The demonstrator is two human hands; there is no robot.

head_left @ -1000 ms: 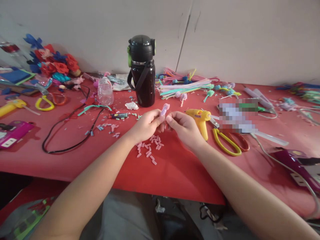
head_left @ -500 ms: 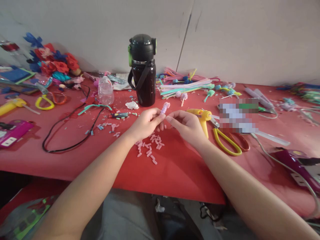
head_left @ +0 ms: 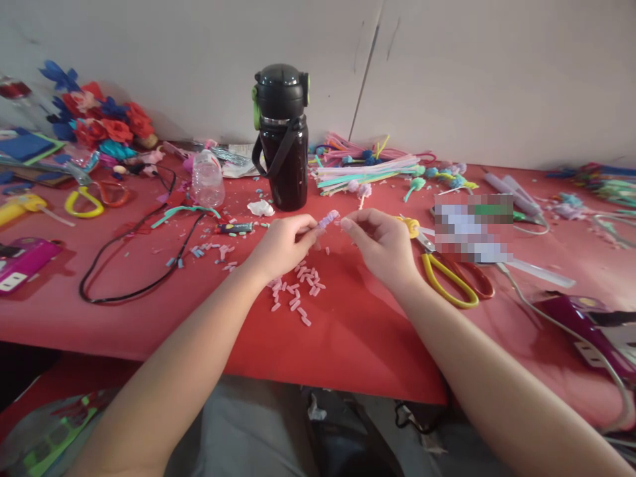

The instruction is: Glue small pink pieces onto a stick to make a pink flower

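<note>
Between the thumb and fingers of my left hand [head_left: 288, 244] is a small lilac, fuzzy pipe-cleaner piece [head_left: 328, 218], its lumpy end pointing up to the right. My right hand [head_left: 383, 244] is pinched just beside that end. Whatever its fingertips grip, if anything, is too small to make out. Below and between the hands, short pink cut pieces [head_left: 297, 303] lie scattered on the red table cover [head_left: 348, 344]. A yellow glue gun [head_left: 410, 226] is partly hidden behind my right hand, next to yellow-and-orange scissors [head_left: 450, 281].
A black bottle [head_left: 285, 152] stands behind my hands. Pipe cleaners [head_left: 368, 173] lie to its right, a clear plastic bottle [head_left: 207, 179] to its left. A black cord [head_left: 99, 265] loops at left; a phone-like device [head_left: 470, 228] with a cable lies at right.
My right hand has moved slightly right and up, away from my left. The lilac piece has tipped over towards the right, and more of it shows.
</note>
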